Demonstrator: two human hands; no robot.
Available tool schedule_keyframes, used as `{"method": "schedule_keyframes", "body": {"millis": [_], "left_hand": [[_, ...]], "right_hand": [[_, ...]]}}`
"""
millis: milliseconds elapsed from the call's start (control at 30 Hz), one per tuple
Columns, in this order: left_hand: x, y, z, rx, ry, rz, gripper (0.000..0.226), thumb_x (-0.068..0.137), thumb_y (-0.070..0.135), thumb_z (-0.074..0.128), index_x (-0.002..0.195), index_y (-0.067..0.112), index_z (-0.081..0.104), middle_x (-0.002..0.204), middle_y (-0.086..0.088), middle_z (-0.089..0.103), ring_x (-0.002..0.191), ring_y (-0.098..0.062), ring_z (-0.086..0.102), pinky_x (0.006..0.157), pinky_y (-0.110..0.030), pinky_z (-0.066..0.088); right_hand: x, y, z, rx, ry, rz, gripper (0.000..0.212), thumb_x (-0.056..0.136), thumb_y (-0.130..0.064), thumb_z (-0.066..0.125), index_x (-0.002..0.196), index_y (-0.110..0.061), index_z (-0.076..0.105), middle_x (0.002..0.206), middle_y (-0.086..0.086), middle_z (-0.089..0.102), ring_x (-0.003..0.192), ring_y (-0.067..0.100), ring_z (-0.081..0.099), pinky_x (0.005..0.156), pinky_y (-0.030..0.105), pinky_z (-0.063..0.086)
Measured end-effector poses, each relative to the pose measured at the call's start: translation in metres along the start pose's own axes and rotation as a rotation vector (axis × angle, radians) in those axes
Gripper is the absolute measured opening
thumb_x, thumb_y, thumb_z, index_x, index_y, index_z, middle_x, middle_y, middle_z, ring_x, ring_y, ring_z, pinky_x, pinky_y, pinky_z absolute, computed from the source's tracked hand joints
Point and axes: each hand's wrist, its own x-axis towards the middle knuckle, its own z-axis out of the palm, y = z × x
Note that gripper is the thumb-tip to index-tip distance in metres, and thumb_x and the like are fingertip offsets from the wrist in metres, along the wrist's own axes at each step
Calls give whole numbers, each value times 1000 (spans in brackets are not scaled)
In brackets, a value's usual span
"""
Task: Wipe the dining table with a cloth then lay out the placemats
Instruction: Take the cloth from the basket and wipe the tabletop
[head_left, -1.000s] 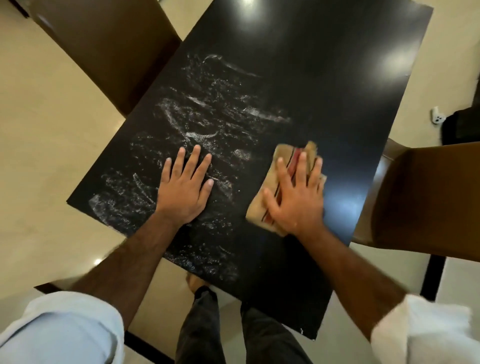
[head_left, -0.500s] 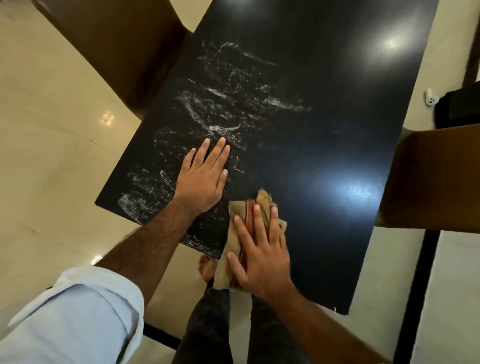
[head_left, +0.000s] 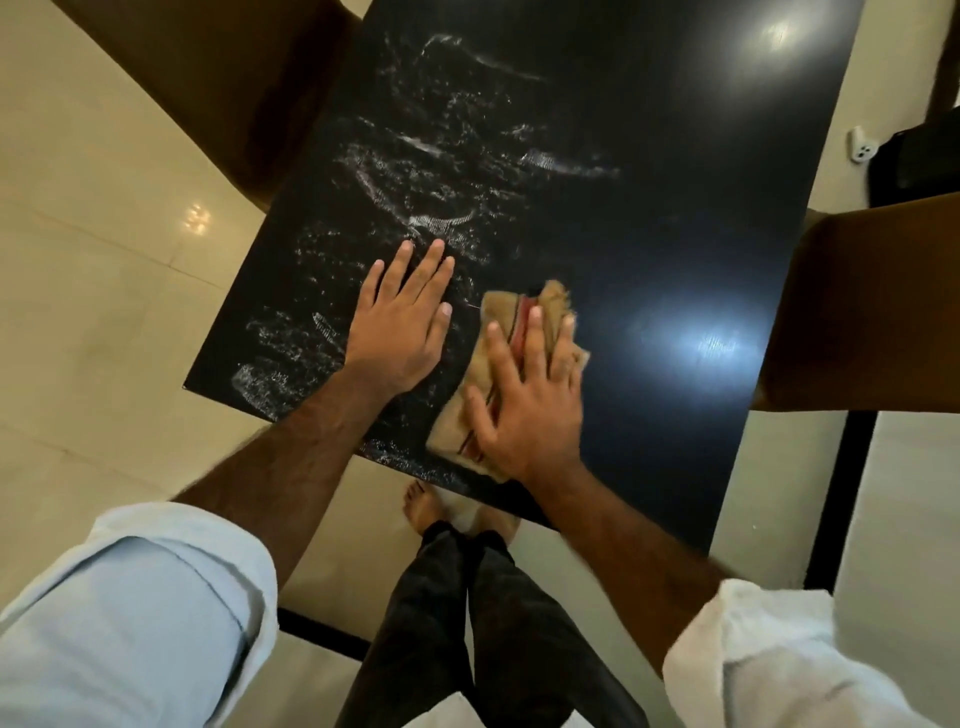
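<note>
The black dining table (head_left: 649, 171) fills the middle of the view, with whitish wet smears over its left half. A folded tan cloth (head_left: 496, 317) with red stripes lies near the table's near edge. My right hand (head_left: 527, 400) presses flat on the cloth with straight, spread fingers. My left hand (head_left: 402, 322) rests flat on the bare tabletop just left of the cloth, fingers straight. No placemats are in view.
A brown chair (head_left: 208, 88) stands at the table's left side and another brown chair (head_left: 872, 306) at its right side. A small white object (head_left: 861, 148) lies on the pale tiled floor at the far right. My legs and bare feet stand below the near edge.
My right hand slid the cloth from the right toward the near edge, then a little back up the table. My left hand stayed flat on the tabletop.
</note>
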Motion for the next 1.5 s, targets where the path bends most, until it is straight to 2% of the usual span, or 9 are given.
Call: {"method": "schedule_keyframes", "body": {"millis": [200,333,467,667,800,900,1133,1400,1500], "left_hand": [[-28,35,-22,-155,35,-37,66,117,43,20,179,22,16,188,5,5,174,-21,-3,139,-55,-3],[-81,98,0,-23,-19,-9,75,116,54,20,179,16,11,188,-5,-6,173,-27,-9,139,-58,3],[-115,137,40,111,-101,60,80,116,61,25,179,18,1,187,-8,-11,173,-33,-9,136,-60,14],[-92,60,19,178,-65,-105,72,116,57,6,176,27,-19,184,0,-28,171,-27,-22,139,-57,6],[-67,-27,-15,178,-8,-258,70,113,61,-4,177,34,-13,186,7,-17,172,-22,-14,139,-56,8],[-50,-22,-20,186,6,-318,71,114,60,-2,177,30,-12,186,2,-16,172,-27,-13,140,-56,6],[-95,93,26,116,-127,21,70,118,50,17,178,26,-11,186,-1,-21,172,-29,-19,138,-57,9],[-108,-111,-32,172,-38,-316,71,113,57,0,178,30,-8,187,3,-15,173,-25,-12,139,-58,11],[-72,-143,-49,104,-29,-328,69,115,60,1,177,33,-12,186,7,-19,172,-23,-16,140,-54,6]], "right_hand": [[-50,-1,-12,192,-80,-34,73,113,-63,27,177,-42,-1,184,-4,-23,170,33,-22,133,60,4],[-10,88,-31,150,159,149,67,113,-44,35,175,-23,29,186,6,15,172,35,10,134,60,24],[5,124,-22,48,140,64,63,113,-40,37,169,-12,42,180,12,31,167,39,25,130,60,32],[4,124,-16,-5,198,16,59,114,-40,41,166,-11,49,176,15,38,164,40,29,127,60,35],[1,122,-15,-16,195,11,57,114,-39,43,163,-12,52,175,15,41,164,39,29,125,63,40],[4,114,-16,-60,171,-97,57,114,-42,43,163,-14,53,175,13,41,164,38,30,123,62,42],[34,61,-11,0,226,-93,57,114,-31,45,162,-2,51,172,22,43,161,43,28,129,61,38],[34,54,-5,-11,242,-62,58,115,-33,40,165,-4,48,175,18,40,165,41,26,135,53,25],[35,53,-3,-21,249,-59,59,114,-32,40,165,-3,48,175,19,40,165,42,26,135,50,21]]}}
